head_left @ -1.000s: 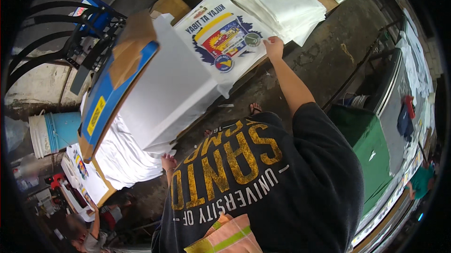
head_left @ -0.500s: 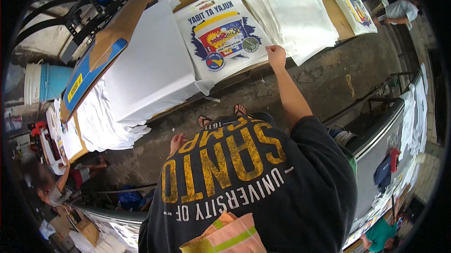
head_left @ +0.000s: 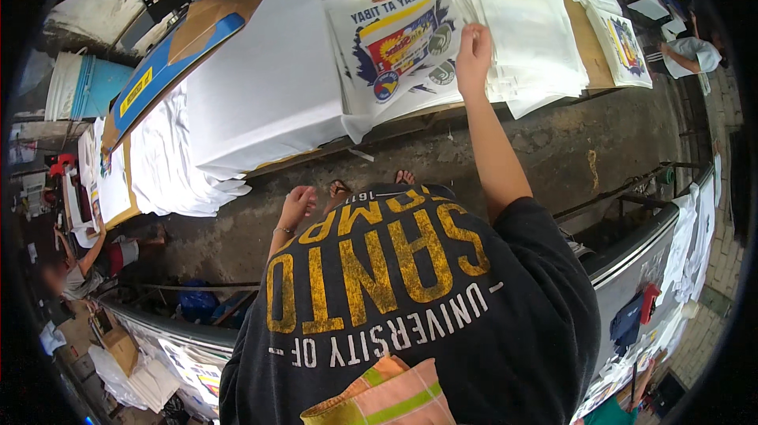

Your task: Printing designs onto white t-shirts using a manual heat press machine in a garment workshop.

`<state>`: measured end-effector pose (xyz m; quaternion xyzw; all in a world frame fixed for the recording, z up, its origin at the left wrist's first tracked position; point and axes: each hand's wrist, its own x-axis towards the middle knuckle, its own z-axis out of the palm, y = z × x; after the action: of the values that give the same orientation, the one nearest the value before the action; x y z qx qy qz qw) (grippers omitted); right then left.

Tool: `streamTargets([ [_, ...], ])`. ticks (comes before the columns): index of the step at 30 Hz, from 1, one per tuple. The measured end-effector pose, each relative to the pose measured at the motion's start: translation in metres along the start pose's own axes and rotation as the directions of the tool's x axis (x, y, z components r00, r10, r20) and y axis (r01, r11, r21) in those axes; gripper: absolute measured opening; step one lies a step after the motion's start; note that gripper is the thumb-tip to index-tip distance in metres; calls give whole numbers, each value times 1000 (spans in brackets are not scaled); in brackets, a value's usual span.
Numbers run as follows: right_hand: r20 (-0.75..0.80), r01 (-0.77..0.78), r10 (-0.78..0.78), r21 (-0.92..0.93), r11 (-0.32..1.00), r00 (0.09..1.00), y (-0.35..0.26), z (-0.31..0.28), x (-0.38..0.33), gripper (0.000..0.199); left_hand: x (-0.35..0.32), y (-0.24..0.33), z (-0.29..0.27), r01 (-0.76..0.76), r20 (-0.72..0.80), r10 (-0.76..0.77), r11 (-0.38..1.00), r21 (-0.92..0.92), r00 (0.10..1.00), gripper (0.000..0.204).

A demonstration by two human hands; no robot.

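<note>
On the plywood table [head_left: 588, 50], right hand [head_left: 474, 46] pinched a printed white sheet [head_left: 395, 42] beside folded white stack [head_left: 529, 22], left hand [head_left: 296, 205] hung loose below, grasping nothing.

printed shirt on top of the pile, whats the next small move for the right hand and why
Probably pinch the edge under the fingers and lift. The right hand is stretched out to the seam between the printed shirt and the plain white stack, touching cloth without a clear grip yet, while the left hand hangs free.

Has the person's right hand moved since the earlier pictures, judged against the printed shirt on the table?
Yes. The right hand has shifted right, off the printed shirt edge onto the plain white stack.
</note>
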<state>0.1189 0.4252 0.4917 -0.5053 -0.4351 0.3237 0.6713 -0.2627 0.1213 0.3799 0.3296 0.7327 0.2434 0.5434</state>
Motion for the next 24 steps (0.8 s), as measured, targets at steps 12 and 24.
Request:
streamTargets([
  [12, 709, 925, -615, -142, 353, 344, -77, 189, -142, 22, -21, 40, -83, -209, -62, 207, 977, -40, 976, 29],
  [24, 867, 992, -495, 10, 125, 54, -67, 360, -326, 24, -11, 68, -269, -622, -423, 646, 752, 216, 635, 25],
])
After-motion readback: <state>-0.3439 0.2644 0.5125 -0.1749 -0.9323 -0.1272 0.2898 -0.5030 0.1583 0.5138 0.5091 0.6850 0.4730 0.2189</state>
